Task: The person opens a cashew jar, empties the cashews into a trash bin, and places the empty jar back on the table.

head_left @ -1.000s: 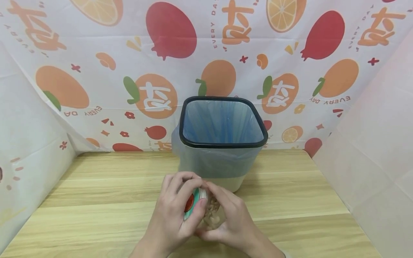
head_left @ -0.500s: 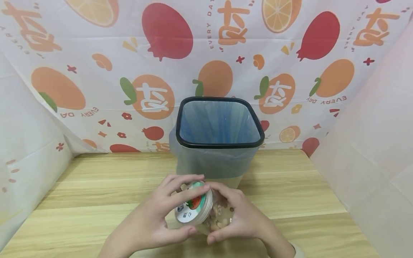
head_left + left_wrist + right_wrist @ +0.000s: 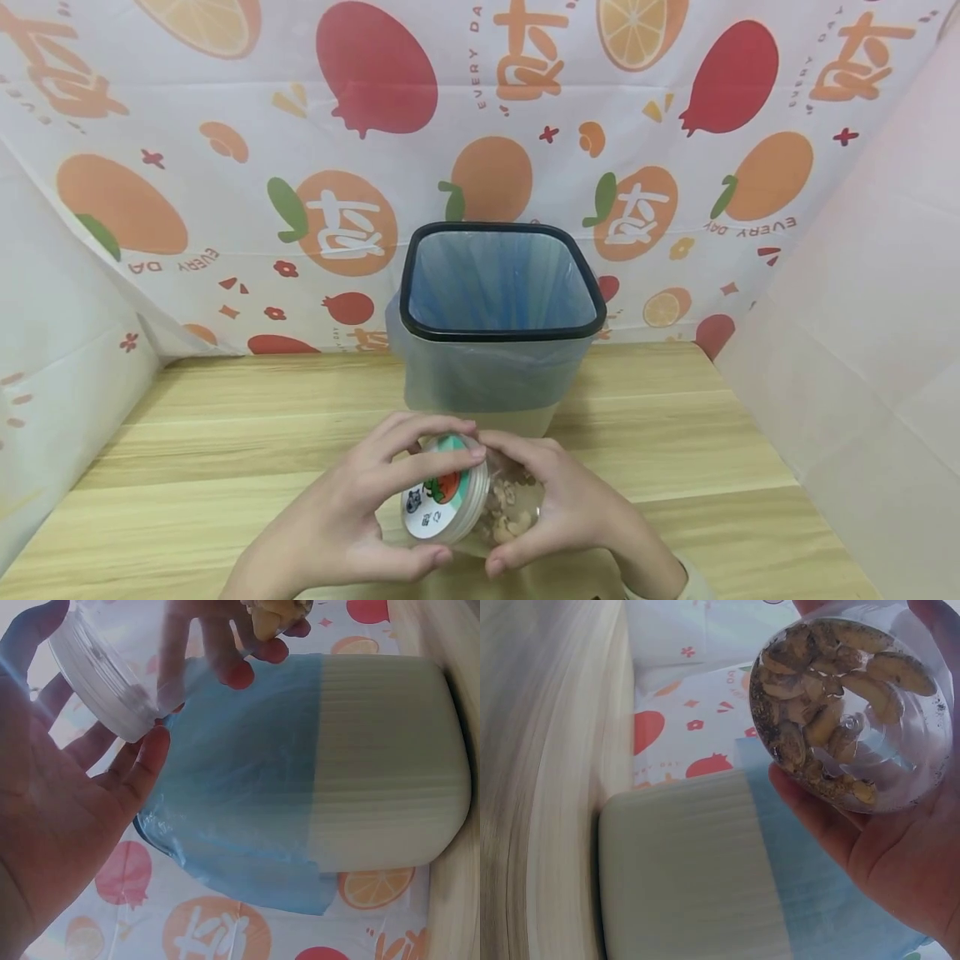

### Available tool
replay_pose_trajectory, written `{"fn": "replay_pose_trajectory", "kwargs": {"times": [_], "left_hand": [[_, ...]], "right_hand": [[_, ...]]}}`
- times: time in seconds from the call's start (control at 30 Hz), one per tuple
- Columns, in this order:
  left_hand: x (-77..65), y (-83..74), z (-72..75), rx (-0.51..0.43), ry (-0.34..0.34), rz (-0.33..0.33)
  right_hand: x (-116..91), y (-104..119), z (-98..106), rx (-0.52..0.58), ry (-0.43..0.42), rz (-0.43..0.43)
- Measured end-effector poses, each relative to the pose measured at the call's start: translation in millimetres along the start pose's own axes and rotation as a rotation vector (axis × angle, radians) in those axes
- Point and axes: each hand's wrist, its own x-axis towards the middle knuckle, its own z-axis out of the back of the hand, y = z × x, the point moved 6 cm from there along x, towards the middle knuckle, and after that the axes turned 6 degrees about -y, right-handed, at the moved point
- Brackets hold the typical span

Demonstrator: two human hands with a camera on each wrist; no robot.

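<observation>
your right hand [image 3: 573, 504] is clasping the clear jar [image 3: 512, 510], and your left hand [image 3: 356, 500] is curving its fingers round the lid [image 3: 442, 504]; the left thumb's contact is hard to tell. you are holding the jar tilted on its side above the table [image 3: 225, 442], in front of the bin [image 3: 502, 336]. inside, the nuts [image 3: 874, 694] are leaning along the wall. the lid is sitting on the jar, how tightly is not showing. if it is coming loose at this tilt, nuts could be spilling onto the table, since the bin's mouth is lying farther back, not beneath you. if you are twisting hard, the smooth wall could be slipping in your right hand. beyond, the bag [image 3: 487, 375] is draping outside the bin; a knuckle could be catching it.
</observation>
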Motion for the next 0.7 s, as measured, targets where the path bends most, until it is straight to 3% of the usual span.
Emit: {"fn": "replay_pose_trajectory", "kwargs": {"times": [0.2, 0.4, 0.7], "left_hand": [[-2.2, 3.7, -0.5, 0.016, -0.009, 0.02], [-4.4, 7.1, -2.4, 0.054, 0.003, 0.051], [-6.6, 14.2, -1.4, 0.162, -0.004, 0.145]], "right_hand": [[1, -1, -1, -0.02, -0.019, 0.007], [1, -3, -1, -0.063, -0.068, -0.051], [4, -1, -2, -0.283, -0.153, -0.076]]}}
